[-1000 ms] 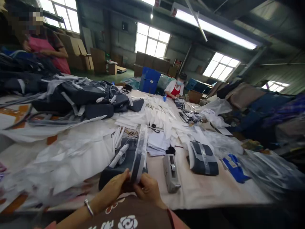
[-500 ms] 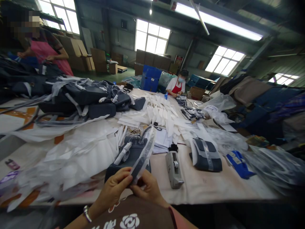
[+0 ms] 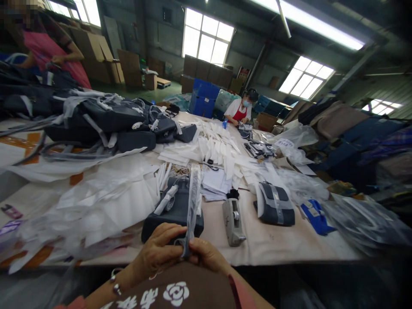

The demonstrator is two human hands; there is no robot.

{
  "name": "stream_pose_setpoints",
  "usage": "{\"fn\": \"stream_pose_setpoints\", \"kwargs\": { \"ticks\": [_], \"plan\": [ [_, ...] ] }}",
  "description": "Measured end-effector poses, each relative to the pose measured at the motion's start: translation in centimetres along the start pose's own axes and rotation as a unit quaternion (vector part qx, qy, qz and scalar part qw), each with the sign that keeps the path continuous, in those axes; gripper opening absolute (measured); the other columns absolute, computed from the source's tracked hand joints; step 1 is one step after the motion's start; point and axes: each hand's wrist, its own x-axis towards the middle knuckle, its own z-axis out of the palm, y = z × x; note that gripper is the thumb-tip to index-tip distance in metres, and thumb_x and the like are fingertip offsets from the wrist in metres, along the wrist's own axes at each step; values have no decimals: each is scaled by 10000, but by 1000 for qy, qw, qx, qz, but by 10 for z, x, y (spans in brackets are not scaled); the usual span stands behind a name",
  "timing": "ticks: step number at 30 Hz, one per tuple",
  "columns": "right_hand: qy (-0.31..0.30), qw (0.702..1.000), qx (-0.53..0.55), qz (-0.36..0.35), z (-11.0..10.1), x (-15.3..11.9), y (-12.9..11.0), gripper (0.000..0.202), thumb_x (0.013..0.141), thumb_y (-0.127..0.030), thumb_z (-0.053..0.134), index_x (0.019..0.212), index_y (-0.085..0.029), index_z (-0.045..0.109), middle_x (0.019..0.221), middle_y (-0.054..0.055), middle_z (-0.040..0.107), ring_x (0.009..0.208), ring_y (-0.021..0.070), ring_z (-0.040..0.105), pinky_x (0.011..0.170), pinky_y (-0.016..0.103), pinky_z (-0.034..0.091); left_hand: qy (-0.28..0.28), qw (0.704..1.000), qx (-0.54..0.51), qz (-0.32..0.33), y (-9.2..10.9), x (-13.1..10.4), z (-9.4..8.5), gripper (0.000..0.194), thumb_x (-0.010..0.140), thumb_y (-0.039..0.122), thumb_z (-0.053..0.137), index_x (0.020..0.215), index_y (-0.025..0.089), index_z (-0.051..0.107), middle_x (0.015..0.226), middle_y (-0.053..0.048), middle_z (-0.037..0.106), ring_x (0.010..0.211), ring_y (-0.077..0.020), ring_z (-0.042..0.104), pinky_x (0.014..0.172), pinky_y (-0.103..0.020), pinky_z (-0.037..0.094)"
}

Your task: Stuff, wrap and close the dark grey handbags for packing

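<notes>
Close to my body, a dark strap in a clear plastic sleeve (image 3: pixel 193 201) stands upright between my hands. My left hand (image 3: pixel 162 249) grips its lower end from the left, fingers bent round it. From the right, my right hand (image 3: pixel 206 253) pinches the same end with the thumb on top. Just behind the strap lies a dark handbag (image 3: pixel 175 199), partly hidden by it. A wrapped whitish roll (image 3: pixel 167 199) rests on the bag. Whether the strap is joined to the bag, I cannot tell.
Right of the bag stand a grey tape dispenser (image 3: pixel 233 221), a small dark bag (image 3: pixel 276 204) and a blue tape dispenser (image 3: pixel 317 216). White sheets (image 3: pixel 122 197) and piled dark bags (image 3: pixel 106 122) cover the left. Co-workers stand at the far left and across the table.
The strap has swung from a rightward lean with a curved top to nearly upright. Its lower end sits nearer my body, and my right hand has shifted slightly right.
</notes>
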Motion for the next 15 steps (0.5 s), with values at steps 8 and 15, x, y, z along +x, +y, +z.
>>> {"fn": "stream_pose_setpoints", "kwargs": {
  "ticks": [8, 15],
  "plan": [
    [137, 937, -262, -189, 4, 0, 8, 242, 690, -379, 698, 781, -172, 614, 676, -6, 566, 532, 93, 444, 514, 224, 336, -82, 947, -222, -217, 6, 7, -8, 327, 799, 445, 530, 969, 233, 710, 1380, -61, 434, 1243, -294, 395, 1040, -403, 325],
    [123, 743, -574, -322, 4, -3, 8, 116, 805, -271, 562, 772, -202, 649, 746, 30, 555, 694, 141, 512, 640, 266, 415, -71, 849, -376, -365, 17, 11, -4, 407, 761, 512, 551, 1036, 241, 680, 1031, -22, 652, 885, -233, 616, 811, -314, 508]
  ]
}}
